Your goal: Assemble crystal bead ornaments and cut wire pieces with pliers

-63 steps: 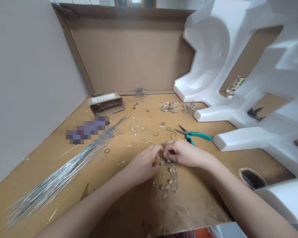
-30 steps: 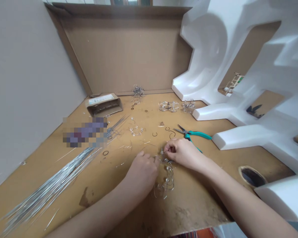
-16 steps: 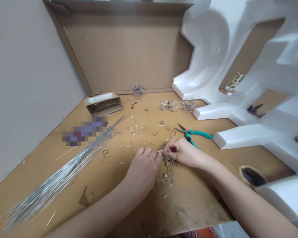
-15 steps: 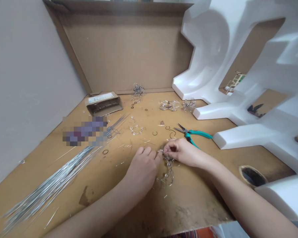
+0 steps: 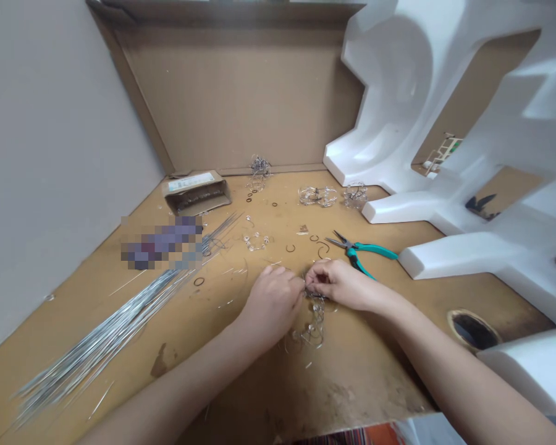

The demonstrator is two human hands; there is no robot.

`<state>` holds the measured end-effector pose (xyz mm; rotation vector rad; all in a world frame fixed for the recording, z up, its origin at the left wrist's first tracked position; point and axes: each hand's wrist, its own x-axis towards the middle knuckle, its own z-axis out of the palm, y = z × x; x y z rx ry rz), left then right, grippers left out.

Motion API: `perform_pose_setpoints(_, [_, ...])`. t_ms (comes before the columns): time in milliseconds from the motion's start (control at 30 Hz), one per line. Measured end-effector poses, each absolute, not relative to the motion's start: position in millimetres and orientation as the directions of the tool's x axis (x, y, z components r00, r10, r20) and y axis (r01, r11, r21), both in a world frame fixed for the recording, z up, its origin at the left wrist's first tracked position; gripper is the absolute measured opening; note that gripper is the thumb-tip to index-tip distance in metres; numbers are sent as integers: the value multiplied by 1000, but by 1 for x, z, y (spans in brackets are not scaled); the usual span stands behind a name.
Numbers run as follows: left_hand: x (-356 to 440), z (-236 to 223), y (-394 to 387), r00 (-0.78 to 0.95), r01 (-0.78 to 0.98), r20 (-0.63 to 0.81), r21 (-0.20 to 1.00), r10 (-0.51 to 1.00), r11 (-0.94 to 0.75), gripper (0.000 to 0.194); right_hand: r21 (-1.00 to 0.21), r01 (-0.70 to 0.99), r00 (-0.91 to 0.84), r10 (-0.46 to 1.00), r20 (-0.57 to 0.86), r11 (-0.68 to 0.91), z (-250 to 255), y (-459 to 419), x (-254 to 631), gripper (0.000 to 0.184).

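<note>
A looped piece of silver wire with clear beads hangs below my hands, near the front of the table. My right hand pinches its upper end between thumb and fingers. Fingertips almost meeting there, my left hand is closed at the same end of the beaded wire piece; its thumb side is hidden, so its exact hold is partly covered. Just beyond my right hand lie long-nose pliers with green handles, jaws apart. Bent dark wire bits lie beside the pliers' tips.
A bundle of straight wires lies at left, near a blurred purple object and an open small carton. A beaded ring and finished-looking wire pieces lie farther back. White foam borders the right, by a table hole.
Two seconds ago the beaded piece lay as a wide ring; it now appears narrower and turned. My left hand drew away to the left, then came back against my right fingertips.
</note>
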<state>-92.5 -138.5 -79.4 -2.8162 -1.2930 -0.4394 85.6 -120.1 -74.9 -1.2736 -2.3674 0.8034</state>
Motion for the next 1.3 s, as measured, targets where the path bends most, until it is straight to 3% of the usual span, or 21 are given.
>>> perform_pose_setpoints(267, [-103,-69,-134,509,715,182,454,841,-532,20,-355,810,-471,879,76,466,-58,-130,94,13])
perform_pose_setpoints(333, [-102,-71,-132,485,690,184,521,855,-503,19,-336,816,-471,878,85,471,-56,-132,96,12])
perform_pose_setpoints(467, [-98,-75,-132,439,686,224,542,870,-486,17,-423,746,-509,850,137,514,-49,-137,94,8])
perform_pose_setpoints(633, [-92,-76,-136,466,635,346,510,814,-581,17,-578,592,-558,803,209,562,-49,-140,85,3])
perform_pose_setpoints(767, [-91,-78,-138,475,633,324,520,818,-574,17,-808,446,-488,862,140,384,-63,-132,80,6])
perform_pose_setpoints(867, [-93,-81,-135,428,627,319,569,846,-532,15,-893,375,-402,912,84,248,-70,-127,79,11])
perform_pose_setpoints(1100, [-98,-87,-133,403,526,239,730,883,-437,15,-988,153,-510,857,-75,5,-64,-131,78,16])
perform_pose_setpoints(1300, [-97,-91,-133,377,436,228,812,898,-389,15,-980,138,-394,900,-188,-144,-66,-126,76,22])
